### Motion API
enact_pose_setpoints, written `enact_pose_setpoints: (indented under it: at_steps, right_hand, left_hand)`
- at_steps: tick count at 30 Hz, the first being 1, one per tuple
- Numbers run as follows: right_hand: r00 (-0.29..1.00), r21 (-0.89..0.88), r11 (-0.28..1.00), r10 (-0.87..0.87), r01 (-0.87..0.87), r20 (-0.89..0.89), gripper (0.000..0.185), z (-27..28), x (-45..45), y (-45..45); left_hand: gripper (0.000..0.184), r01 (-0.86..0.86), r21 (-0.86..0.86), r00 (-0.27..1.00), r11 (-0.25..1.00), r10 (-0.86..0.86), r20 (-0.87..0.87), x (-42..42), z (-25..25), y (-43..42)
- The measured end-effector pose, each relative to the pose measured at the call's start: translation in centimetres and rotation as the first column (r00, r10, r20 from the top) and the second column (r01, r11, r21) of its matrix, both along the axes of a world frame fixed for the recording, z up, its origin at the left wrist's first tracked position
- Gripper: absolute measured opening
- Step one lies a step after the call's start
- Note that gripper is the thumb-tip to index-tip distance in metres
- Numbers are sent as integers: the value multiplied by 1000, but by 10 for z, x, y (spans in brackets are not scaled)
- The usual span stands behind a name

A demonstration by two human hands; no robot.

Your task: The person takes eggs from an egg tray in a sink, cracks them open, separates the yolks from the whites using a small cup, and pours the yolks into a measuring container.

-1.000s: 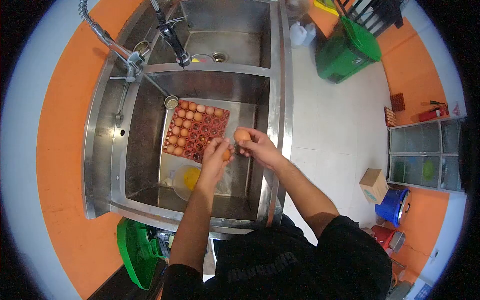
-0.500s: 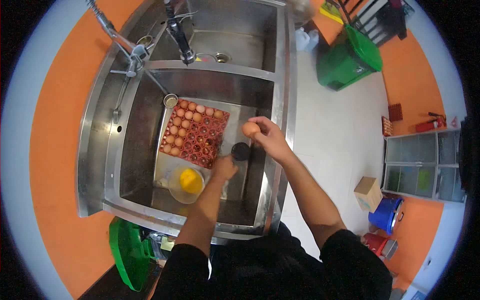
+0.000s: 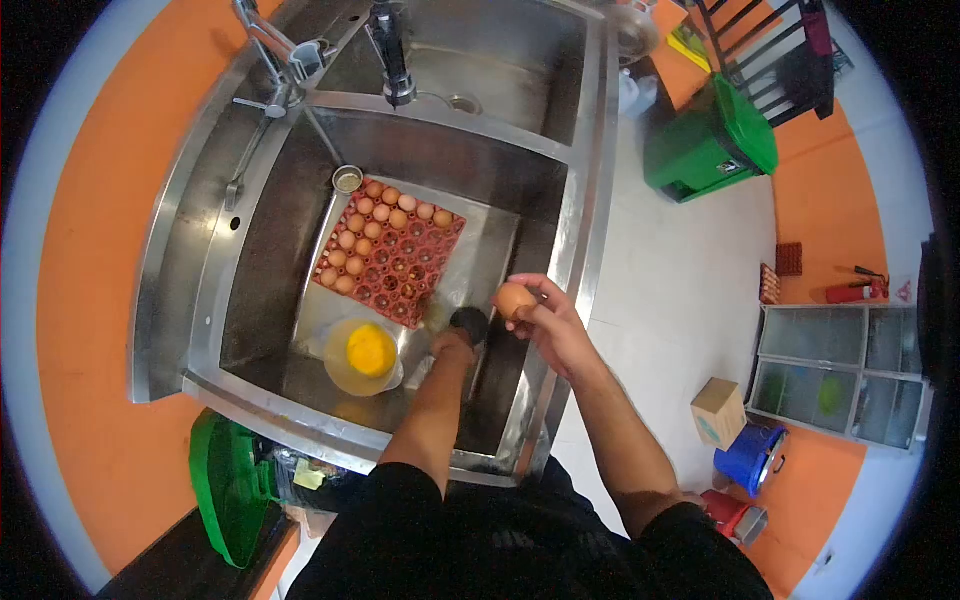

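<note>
My right hand (image 3: 556,330) holds a brown egg (image 3: 516,301) between thumb and fingers, above the right side of the sink basin. Lower in the basin, my left hand (image 3: 453,346) is closed at a dark round object (image 3: 468,325); its fingers are partly hidden and the object's kind is unclear. Left of that hand sits a see-through bowl (image 3: 338,372) with bright yellow egg yolk (image 3: 371,350) in it. A red egg tray (image 3: 425,262) lies behind, with brown eggs (image 3: 365,205) along its far and left sides and bare cups elsewhere.
The steel sink (image 3: 300,420) has a second basin beyond, with a spray faucet (image 3: 395,85) hanging over the divider. A small round strainer (image 3: 347,179) touches the tray's far corner. Green bins (image 3: 710,140) stand at right, a cardboard box (image 3: 718,412) and blue bucket (image 3: 745,460) farther down.
My right hand has moved nearer with the egg. The dark round object has shifted toward me beside my left hand. The view has also turned slightly.
</note>
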State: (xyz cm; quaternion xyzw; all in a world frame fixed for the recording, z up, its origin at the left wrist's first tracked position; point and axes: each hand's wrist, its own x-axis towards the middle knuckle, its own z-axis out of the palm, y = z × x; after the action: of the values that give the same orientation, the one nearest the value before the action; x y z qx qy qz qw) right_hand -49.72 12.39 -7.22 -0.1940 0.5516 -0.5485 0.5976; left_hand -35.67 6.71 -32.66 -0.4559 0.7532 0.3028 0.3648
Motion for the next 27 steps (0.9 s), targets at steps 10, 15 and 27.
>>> enact_pose_setpoints:
  at_steps: [10,15,27]
  right_hand:
    - [952,-61,964,244,-259,-184,41,-19,33,7]
    - [918,-36,952,284,-305,-276,44,-30,44,7]
    - [612,90,903,354,-419,-707,47,-17,50,4]
  left_hand:
    - [29,-292,50,842,955,281,-460,68,129,-16]
    - [36,-450,569,268,688,712,-649,94,196,-7]
    - [38,-348,383,276,856,484,-830,87,190,-9]
